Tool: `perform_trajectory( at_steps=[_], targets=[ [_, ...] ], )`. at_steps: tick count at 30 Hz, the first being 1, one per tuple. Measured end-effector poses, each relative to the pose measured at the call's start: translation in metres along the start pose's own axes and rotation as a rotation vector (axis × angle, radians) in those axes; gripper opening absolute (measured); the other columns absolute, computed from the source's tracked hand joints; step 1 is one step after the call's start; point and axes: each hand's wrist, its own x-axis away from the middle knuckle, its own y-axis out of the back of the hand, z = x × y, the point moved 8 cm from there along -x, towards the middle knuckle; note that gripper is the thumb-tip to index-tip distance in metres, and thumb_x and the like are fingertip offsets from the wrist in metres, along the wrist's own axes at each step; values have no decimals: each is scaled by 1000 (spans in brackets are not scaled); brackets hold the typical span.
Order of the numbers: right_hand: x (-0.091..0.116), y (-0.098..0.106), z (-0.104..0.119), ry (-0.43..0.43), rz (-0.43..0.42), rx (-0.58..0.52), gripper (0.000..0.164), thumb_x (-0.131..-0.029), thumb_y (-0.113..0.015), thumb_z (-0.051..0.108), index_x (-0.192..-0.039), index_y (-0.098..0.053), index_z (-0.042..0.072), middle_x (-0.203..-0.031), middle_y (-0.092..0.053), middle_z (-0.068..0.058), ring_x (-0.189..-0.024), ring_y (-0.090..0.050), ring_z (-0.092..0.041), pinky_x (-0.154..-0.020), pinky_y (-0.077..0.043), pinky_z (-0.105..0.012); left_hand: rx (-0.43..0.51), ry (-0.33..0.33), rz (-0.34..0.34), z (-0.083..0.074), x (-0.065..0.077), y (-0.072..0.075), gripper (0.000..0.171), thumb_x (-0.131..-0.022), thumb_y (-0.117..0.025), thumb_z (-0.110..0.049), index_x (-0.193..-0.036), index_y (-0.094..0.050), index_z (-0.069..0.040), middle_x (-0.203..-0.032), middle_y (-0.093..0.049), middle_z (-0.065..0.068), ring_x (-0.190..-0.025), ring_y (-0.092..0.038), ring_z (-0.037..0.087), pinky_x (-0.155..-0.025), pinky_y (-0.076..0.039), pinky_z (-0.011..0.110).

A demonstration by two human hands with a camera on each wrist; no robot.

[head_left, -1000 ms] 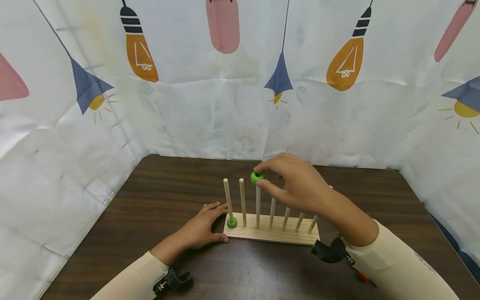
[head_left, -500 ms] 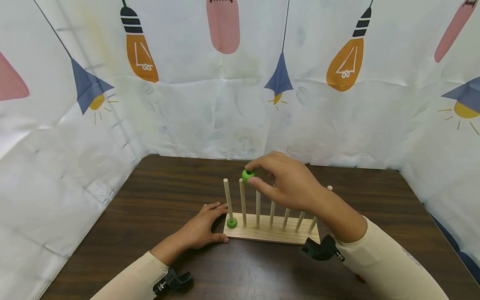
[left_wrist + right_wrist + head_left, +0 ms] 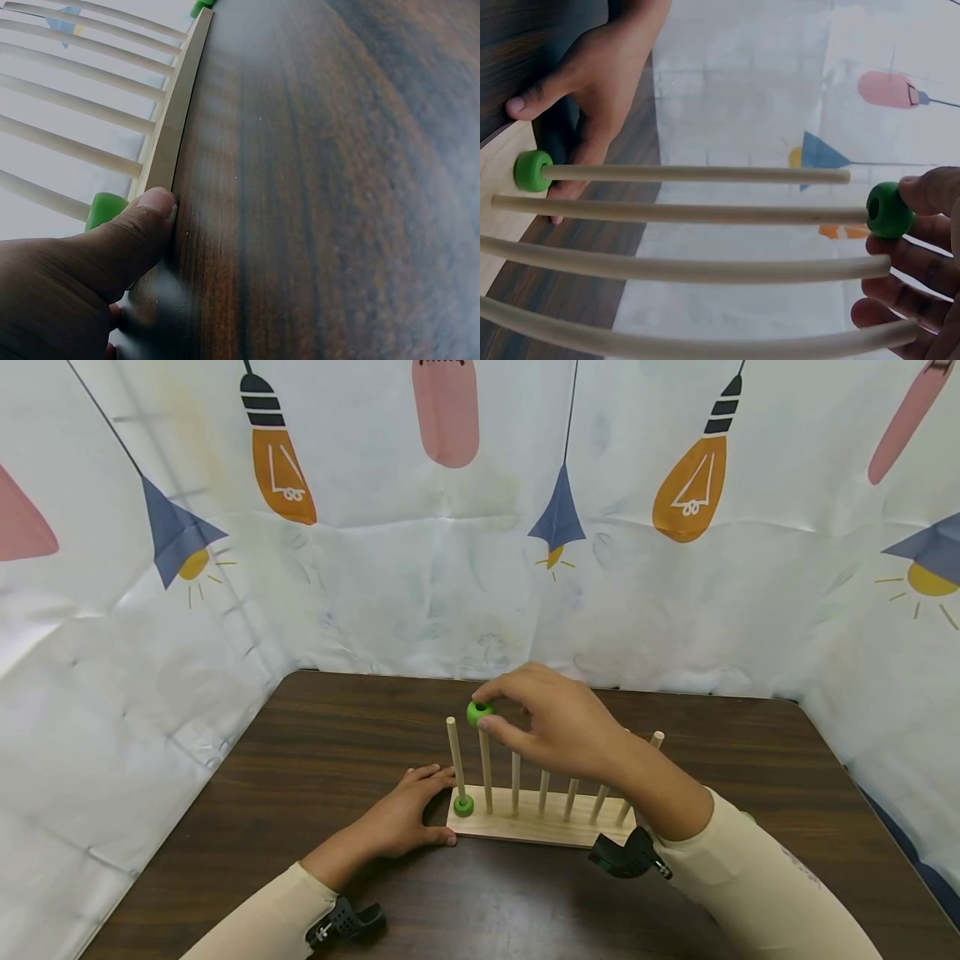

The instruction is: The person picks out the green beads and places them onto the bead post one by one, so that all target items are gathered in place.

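A pale wooden peg board with a row of several upright pegs stands on the table. My right hand pinches a green bead between thumb and fingers, right at the top of the second peg from the left. In the right wrist view the hole of this bead meets the peg's tip. Another green bead sits at the foot of the leftmost peg. My left hand holds the board's left end, thumb on the front corner and fingers along the far side.
The dark wood-grain table ends at a white curtain printed with lamps. A small piece of something green peeks out behind the right sleeve. Each wrist wears a black camera mount.
My right hand has carried the green bead left, from over the third peg to the top of the second. The left hand and the board have stayed in place.
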Motion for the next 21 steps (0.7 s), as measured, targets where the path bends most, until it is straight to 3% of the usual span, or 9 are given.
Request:
perform_trajectory(
  at_steps=[5,12,21],
  targets=[
    [-5,-4,4,1,16,-12,24,-99,-71,30,-121,-73,21,-115,-68,10,-106,-61,-9,-78,-54,-33,4,-8,-2,-1,0,1,78,-82,-88,-37,-148,-55,-11,-158,-44,8,-149,-29,40,-120,-16,65],
    [-12,-9,9,17,29,-23,24,-100,-70,31,-121,-73,20,-114,-68,9,-107,-61,-8,-85,-54,-35,5,-18,1,0,0,1,78,-82,-88,-36,-147,-55,-11,-157,-44,9,-149,-29,41,-120,-16,65],
    [-18,-16,11,12,39,-25,23,-100,-70,31,-121,-73,21,-115,-68,10,-111,-60,-8,-83,-55,-34,16,-13,5,0,0,1,78,-82,-89,-36,-147,-55,-11,-158,-44,8,-149,-28,40,-120,-16,65]
  ],
)
